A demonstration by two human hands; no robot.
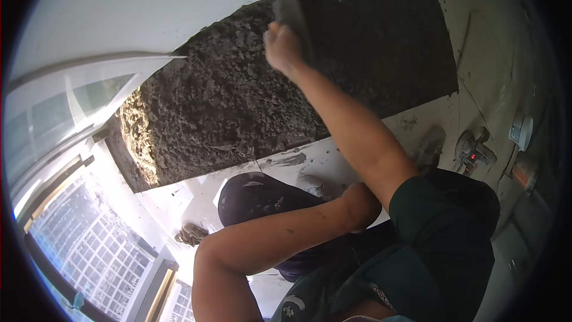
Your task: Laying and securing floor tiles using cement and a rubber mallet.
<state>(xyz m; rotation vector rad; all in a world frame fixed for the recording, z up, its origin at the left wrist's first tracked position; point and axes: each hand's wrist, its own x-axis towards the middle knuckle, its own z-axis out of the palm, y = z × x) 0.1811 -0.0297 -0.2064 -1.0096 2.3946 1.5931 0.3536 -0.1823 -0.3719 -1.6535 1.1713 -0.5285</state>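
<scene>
Person crouched over a floor; the dark mortar bed (217,98) lies ahead, running from lower left to upper right. Right arm is extended across it. The right hand (282,48) has its fingers curled closed around the grip of a flat trowel (290,11); outline slightly blurred, so the exact finger placement is not resolved. Trowel is located at the upper middle of the bed, blade against the mortar, where two textures meet: coarse, lumpy material to its left, darker and smoother surface to its right. Left forearm lies across the front of the body near the dark trousers (253,200), which carry pale smears. The left hand (361,203) is bent down beside the right arm near the elbow; its fingers are hidden, cannot tell whether spread or pressed together. Pale floor tiles (357,158) border the near edge of the bed, with grey smears on them. A pale panel (149,9) borders the far edge. To the right: a grey tool (475,150) with a small red light, and near it a white round object (522,132). At left, a crumpled brownish item (192,234) lies near the knee.
</scene>
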